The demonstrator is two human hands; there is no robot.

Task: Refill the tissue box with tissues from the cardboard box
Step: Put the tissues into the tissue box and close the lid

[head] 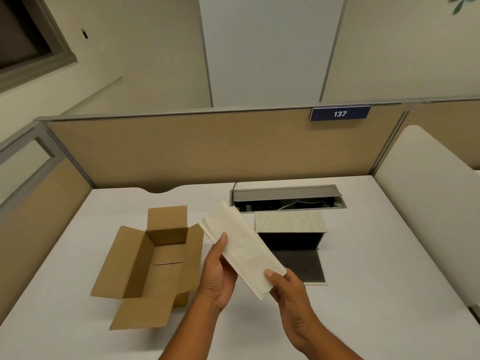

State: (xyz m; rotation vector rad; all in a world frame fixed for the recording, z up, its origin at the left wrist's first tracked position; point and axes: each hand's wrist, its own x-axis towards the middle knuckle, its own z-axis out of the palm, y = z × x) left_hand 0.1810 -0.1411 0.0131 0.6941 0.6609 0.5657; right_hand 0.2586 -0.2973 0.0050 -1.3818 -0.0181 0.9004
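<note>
A stack of white tissues (240, 245) hangs tilted above the desk, held by both hands. My left hand (217, 275) grips its left long edge, thumb on top. My right hand (287, 288) pinches its near right corner. To the left lies the brown cardboard box (145, 266), flaps spread open, its inside looking empty. Behind the tissues stands the tissue box (289, 222), cream with a leaf pattern, lying on its side with its dark inside facing me. Its flap (304, 266) is folded down flat on the desk.
The white desk (376, 268) is bounded by tan partition panels (207, 149) at the back and left. An open cable tray (285, 197) with wires sits just behind the tissue box. A white rounded panel (428, 198) rises at the right.
</note>
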